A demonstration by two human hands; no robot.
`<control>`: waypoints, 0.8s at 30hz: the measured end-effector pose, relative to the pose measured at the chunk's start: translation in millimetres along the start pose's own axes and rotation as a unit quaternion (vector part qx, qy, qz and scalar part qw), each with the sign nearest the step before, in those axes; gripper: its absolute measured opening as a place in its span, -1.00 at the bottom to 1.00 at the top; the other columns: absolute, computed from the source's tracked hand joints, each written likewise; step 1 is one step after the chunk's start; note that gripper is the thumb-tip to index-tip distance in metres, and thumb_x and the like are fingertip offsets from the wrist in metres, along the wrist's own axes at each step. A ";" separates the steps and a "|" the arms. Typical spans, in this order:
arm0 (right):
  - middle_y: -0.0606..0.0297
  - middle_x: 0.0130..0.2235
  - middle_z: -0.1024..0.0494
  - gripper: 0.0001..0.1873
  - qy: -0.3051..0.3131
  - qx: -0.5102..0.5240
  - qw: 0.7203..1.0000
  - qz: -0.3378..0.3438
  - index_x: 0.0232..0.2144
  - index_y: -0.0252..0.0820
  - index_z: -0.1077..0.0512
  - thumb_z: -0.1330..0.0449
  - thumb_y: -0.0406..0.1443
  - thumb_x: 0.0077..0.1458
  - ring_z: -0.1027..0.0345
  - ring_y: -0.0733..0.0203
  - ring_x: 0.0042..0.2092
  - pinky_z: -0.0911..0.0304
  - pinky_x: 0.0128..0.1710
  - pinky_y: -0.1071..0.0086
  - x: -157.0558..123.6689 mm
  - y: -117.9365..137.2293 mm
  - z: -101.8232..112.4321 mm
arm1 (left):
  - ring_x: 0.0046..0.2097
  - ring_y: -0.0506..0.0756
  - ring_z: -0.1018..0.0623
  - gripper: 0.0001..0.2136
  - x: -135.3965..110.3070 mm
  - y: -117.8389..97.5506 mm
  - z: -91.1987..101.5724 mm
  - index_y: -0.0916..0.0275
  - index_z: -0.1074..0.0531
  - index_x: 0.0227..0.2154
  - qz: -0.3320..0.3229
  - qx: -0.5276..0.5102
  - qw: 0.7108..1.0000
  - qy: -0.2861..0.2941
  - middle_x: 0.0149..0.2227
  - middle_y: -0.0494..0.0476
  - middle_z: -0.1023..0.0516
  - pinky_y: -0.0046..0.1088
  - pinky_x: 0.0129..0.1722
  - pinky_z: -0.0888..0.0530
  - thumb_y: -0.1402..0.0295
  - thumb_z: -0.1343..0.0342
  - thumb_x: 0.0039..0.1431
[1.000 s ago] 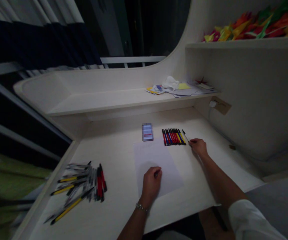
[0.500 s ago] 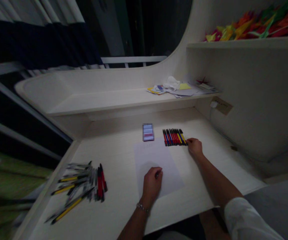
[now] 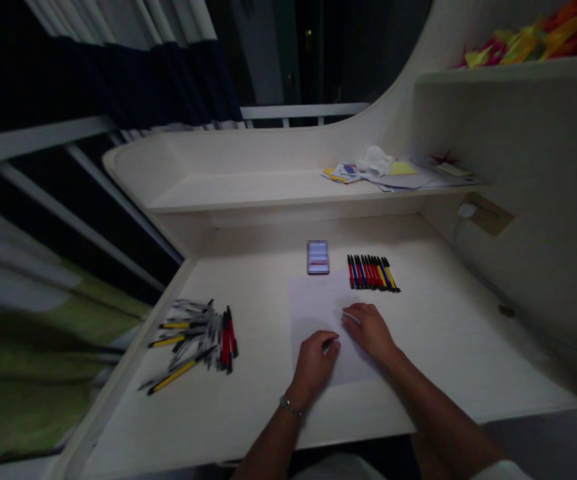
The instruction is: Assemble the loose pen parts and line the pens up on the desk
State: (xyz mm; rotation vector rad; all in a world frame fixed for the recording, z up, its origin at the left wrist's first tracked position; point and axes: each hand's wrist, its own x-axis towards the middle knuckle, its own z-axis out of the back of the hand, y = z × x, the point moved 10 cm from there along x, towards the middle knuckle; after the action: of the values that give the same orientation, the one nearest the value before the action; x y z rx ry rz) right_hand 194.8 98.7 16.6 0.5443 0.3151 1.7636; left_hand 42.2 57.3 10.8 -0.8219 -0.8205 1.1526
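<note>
Right hand [image 3: 367, 328] has drawn back over the paper [image 3: 313, 307], seemingly loosely curled

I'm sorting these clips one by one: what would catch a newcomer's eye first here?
Probably the neat row of pens on the right of the desk, against the messy pile of pens on the left. Near the middle, the left hand and right hand are over a sheet of paper, with a phone just beyond its far edge.
</note>
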 end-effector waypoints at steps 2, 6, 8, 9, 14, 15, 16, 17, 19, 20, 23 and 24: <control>0.13 0.00 -0.50 -0.67 0.017 -0.024 1.000 -0.004 -0.04 -0.06 -0.53 -0.10 -0.16 0.23 -0.29 0.02 0.04 -0.15 0.06 0.21 -5.1 11.5 -13.5 | -0.20 0.06 -0.58 -0.82 -3.6 5.9 18.8 0.23 -0.56 -0.21 0.013 0.029 0.999 -0.019 -0.21 0.13 -0.63 -0.42 -0.12 -0.50 0.38 -0.11 0.16; 0.10 0.07 -0.44 -0.69 0.011 -0.047 0.999 -0.018 -0.05 -0.02 -0.54 -0.12 -0.17 0.22 -0.24 -0.01 0.06 -0.14 0.05 0.17 -8.6 9.5 -21.9 | -0.22 0.08 -0.59 -0.79 -8.9 28.5 92.8 0.26 -0.56 -0.21 0.068 0.156 0.981 -0.090 -0.22 0.17 -0.62 -0.41 -0.14 -0.49 0.34 -0.07 0.20; 0.10 0.07 -0.43 -0.68 0.008 -0.048 0.999 -0.016 -0.04 -0.01 -0.53 -0.12 -0.17 0.22 -0.24 -0.01 0.06 -0.15 0.04 0.17 -9.4 7.4 -23.0 | -0.19 0.12 -0.59 -0.76 -12.1 41.6 138.8 0.29 -0.56 -0.21 0.113 0.248 0.954 -0.125 -0.19 0.22 -0.62 -0.39 -0.10 -0.46 0.34 -0.02 0.22; 0.10 0.07 -0.43 -0.68 0.006 -0.048 0.999 -0.014 -0.04 -0.01 -0.53 -0.11 -0.17 0.22 -0.24 -0.01 0.05 -0.15 0.04 0.17 -9.7 6.8 -23.1 | -0.16 0.14 -0.59 -0.75 -13.7 48.5 158.9 0.30 -0.56 -0.20 0.141 0.297 0.936 -0.130 -0.18 0.24 -0.62 -0.37 -0.10 -0.46 0.34 0.00 0.23; 0.09 0.06 -0.43 -0.68 -0.006 -0.049 0.999 -0.008 -0.04 -0.03 -0.54 -0.11 -0.17 0.22 -0.24 -0.03 0.05 -0.16 0.04 0.14 -11.0 5.5 -24.4 | -0.16 0.24 -0.59 -0.72 -22.6 74.7 217.3 0.28 -0.57 -0.27 0.264 0.424 0.858 -0.124 -0.24 0.33 -0.63 -0.30 -0.16 -0.44 0.28 0.02 0.23; 0.09 0.06 -0.44 -0.68 -0.007 -0.048 0.999 -0.006 -0.04 -0.03 -0.54 -0.11 -0.17 0.22 -0.24 -0.03 0.05 -0.16 0.03 0.14 -10.9 5.1 -25.3 | -0.15 0.25 -0.59 -0.72 -23.3 77.5 219.8 0.28 -0.56 -0.27 0.278 0.432 0.850 -0.119 -0.23 0.34 -0.63 -0.29 -0.17 -0.44 0.27 0.02 0.23; 0.09 0.06 -0.44 -0.68 -0.009 -0.045 0.999 -0.005 -0.04 -0.02 -0.54 -0.11 -0.17 0.22 -0.24 -0.04 0.05 -0.16 0.03 0.13 -10.9 4.6 -26.1 | -0.14 0.26 -0.59 -0.73 -23.6 80.2 220.8 0.27 -0.56 -0.27 0.291 0.439 0.842 -0.113 -0.21 0.34 -0.63 -0.29 -0.18 -0.44 0.25 0.02 0.23; 0.09 0.06 -0.43 -0.68 -0.011 -0.043 0.999 -0.004 -0.04 -0.02 -0.53 -0.11 -0.17 0.22 -0.24 -0.04 0.05 -0.17 0.03 0.13 -10.8 3.9 -26.8 | -0.14 0.27 -0.59 -0.72 -23.8 82.4 221.1 0.26 -0.55 -0.27 0.304 0.444 0.836 -0.109 -0.19 0.35 -0.63 -0.29 -0.19 -0.44 0.24 0.02 0.23; 0.10 0.06 -0.43 -0.68 -0.016 -0.040 0.999 -0.006 -0.04 -0.01 -0.53 -0.12 -0.17 0.21 -0.24 -0.03 0.05 -0.17 0.02 0.13 -10.7 2.4 -27.0 | -0.12 0.28 -0.58 -0.72 -22.7 85.3 221.0 0.27 -0.54 -0.26 0.318 0.449 0.829 -0.106 -0.18 0.37 -0.62 -0.28 -0.20 -0.44 0.23 0.01 0.22; 0.10 0.06 -0.43 -0.68 -0.018 -0.038 0.999 -0.007 -0.04 -0.02 -0.53 -0.13 -0.17 0.21 -0.24 -0.03 0.04 -0.18 0.02 0.13 -10.7 1.9 -26.8 | -0.12 0.29 -0.58 -0.71 -21.6 86.6 220.9 0.28 -0.54 -0.26 0.322 0.450 0.826 -0.104 -0.18 0.39 -0.62 -0.28 -0.20 -0.44 0.22 0.01 0.22; 0.11 0.06 -0.43 -0.69 -0.018 -0.035 0.999 -0.010 -0.04 -0.01 -0.53 -0.13 -0.17 0.21 -0.24 -0.02 0.05 -0.17 0.02 0.14 -10.6 2.4 -25.7 | -0.11 0.31 -0.59 -0.69 -17.9 92.4 221.8 0.31 -0.53 -0.26 0.335 0.448 0.824 -0.093 -0.18 0.44 -0.62 -0.26 -0.20 -0.45 0.20 0.01 0.21; 0.11 0.06 -0.43 -0.69 -0.017 -0.034 0.999 -0.011 -0.04 -0.01 -0.53 -0.13 -0.17 0.21 -0.24 -0.02 0.05 -0.17 0.02 0.14 -10.5 2.9 -25.3 | -0.11 0.31 -0.59 -0.69 -17.2 95.0 222.8 0.31 -0.53 -0.27 0.342 0.446 0.822 -0.090 -0.19 0.45 -0.62 -0.26 -0.20 -0.45 0.19 0.02 0.21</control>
State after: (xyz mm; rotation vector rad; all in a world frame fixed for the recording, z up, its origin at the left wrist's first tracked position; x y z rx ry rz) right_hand 181.4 89.6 -5.7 0.5199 0.2367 1.7358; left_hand -198.1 87.7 28.6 -0.1818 -0.0192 2.0481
